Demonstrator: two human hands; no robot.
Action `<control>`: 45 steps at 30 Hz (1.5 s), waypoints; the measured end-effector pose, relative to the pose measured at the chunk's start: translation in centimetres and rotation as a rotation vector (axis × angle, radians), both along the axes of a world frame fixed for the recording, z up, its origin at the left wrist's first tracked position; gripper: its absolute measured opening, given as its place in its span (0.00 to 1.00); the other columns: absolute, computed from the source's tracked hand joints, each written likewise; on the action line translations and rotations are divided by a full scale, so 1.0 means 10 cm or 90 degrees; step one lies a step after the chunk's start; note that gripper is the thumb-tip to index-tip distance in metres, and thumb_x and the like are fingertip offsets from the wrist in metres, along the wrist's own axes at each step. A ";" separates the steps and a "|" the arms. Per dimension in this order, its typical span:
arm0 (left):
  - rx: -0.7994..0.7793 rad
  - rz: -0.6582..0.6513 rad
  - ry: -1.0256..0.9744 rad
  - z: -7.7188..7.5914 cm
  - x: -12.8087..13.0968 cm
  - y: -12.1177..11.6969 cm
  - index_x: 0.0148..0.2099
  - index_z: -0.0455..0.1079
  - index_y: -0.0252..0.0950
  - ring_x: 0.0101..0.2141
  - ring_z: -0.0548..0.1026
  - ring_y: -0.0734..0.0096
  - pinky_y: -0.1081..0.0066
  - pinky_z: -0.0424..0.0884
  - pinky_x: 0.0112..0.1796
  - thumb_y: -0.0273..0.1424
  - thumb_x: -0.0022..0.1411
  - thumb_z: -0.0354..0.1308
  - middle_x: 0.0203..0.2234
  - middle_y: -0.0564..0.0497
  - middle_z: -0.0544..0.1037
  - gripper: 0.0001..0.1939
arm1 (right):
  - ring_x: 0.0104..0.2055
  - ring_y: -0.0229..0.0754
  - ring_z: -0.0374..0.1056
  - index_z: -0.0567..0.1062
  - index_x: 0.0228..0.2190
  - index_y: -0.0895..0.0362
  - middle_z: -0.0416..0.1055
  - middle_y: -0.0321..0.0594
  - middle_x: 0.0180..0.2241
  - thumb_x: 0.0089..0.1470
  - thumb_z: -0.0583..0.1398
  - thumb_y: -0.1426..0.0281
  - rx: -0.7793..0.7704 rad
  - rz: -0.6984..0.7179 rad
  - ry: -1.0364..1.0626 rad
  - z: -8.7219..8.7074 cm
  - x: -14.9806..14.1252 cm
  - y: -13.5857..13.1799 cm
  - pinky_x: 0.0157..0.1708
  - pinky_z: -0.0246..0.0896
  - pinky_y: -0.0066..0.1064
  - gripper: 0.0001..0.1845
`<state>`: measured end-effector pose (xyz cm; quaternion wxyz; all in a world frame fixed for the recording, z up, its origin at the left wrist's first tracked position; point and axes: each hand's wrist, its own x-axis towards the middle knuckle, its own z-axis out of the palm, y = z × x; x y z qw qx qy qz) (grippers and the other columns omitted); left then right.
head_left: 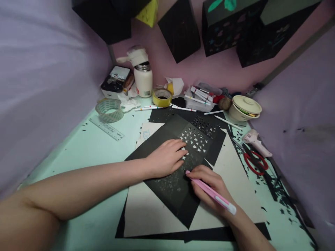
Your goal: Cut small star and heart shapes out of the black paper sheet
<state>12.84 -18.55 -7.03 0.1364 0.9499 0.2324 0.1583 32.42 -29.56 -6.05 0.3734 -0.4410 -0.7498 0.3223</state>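
Observation:
A sheet of black card (pixel 167 195) with star-shaped holes cut in its upper part lies at an angle before me. My left hand (pixel 167 158) rests flat on it, fingers spread beside the cut-outs. Gripped in my right hand (pixel 209 184) is a pink craft knife (pixel 209 190) with a white end, its tip at the card just right of my left fingers. Pale drawn outlines show on the card's lower half. Beneath it are a light grey board (pixel 146 212) and more black card (pixel 222 234).
Red-handled scissors (pixel 255 163), a pink glue gun (pixel 258 143) and black scraps lie right. A ruler (pixel 106 129) and clear tape roll (pixel 110 111) sit left. Behind stand a white bottle (pixel 143 80), yellow tape (pixel 162 97), markers and a lidded bowl (pixel 246 108). Black boxes (pixel 180 31) hang above.

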 end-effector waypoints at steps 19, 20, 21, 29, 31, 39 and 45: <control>-0.013 0.003 0.006 0.01 0.00 0.01 0.54 0.68 0.33 0.59 0.61 0.56 0.57 0.56 0.59 0.34 0.65 0.53 0.56 0.42 0.67 0.17 | 0.39 0.44 0.69 0.76 0.43 0.54 0.70 0.45 0.37 0.54 0.57 0.80 0.039 0.034 -0.048 0.00 0.06 0.02 0.38 0.67 0.35 0.17; -0.014 0.002 0.006 0.01 0.00 0.01 0.54 0.68 0.33 0.59 0.60 0.56 0.57 0.56 0.59 0.34 0.65 0.53 0.57 0.42 0.67 0.17 | 0.39 0.44 0.69 0.76 0.43 0.54 0.70 0.45 0.37 0.54 0.57 0.80 0.038 0.036 -0.049 0.00 0.06 0.02 0.38 0.67 0.35 0.17; -0.015 0.002 0.006 0.01 0.00 0.01 0.54 0.68 0.33 0.59 0.60 0.56 0.57 0.56 0.59 0.34 0.65 0.53 0.57 0.42 0.67 0.17 | 0.39 0.44 0.69 0.76 0.43 0.54 0.70 0.45 0.37 0.55 0.57 0.80 0.035 0.039 -0.050 0.00 0.07 0.02 0.39 0.66 0.35 0.17; -0.021 0.003 0.004 0.01 0.00 0.01 0.53 0.68 0.34 0.59 0.61 0.57 0.57 0.57 0.59 0.35 0.65 0.53 0.56 0.42 0.67 0.17 | 0.38 0.43 0.71 0.76 0.42 0.55 0.74 0.44 0.37 0.54 0.58 0.80 -0.003 -0.022 0.000 0.01 0.07 -0.01 0.37 0.67 0.33 0.15; -0.023 0.003 0.003 0.01 0.00 0.01 0.53 0.68 0.33 0.59 0.61 0.57 0.57 0.57 0.59 0.35 0.65 0.53 0.56 0.42 0.67 0.17 | 0.35 0.41 0.71 0.77 0.40 0.54 0.74 0.42 0.35 0.54 0.59 0.79 -0.012 -0.075 0.019 0.00 0.06 -0.02 0.35 0.66 0.31 0.13; -0.040 0.010 0.001 0.00 0.00 0.01 0.53 0.68 0.32 0.59 0.62 0.58 0.58 0.57 0.60 0.35 0.65 0.54 0.57 0.41 0.67 0.18 | 0.36 0.42 0.72 0.78 0.35 0.55 0.76 0.42 0.35 0.55 0.60 0.71 -0.159 -0.175 0.078 0.15 0.03 0.00 0.35 0.67 0.31 0.06; -0.062 0.020 -0.005 -0.01 0.00 0.03 0.53 0.69 0.34 0.59 0.62 0.59 0.58 0.56 0.60 0.33 0.64 0.54 0.57 0.42 0.68 0.16 | 0.36 0.43 0.73 0.78 0.33 0.56 0.78 0.42 0.35 0.52 0.62 0.68 -0.295 -0.099 0.072 0.35 0.11 0.23 0.32 0.67 0.29 0.06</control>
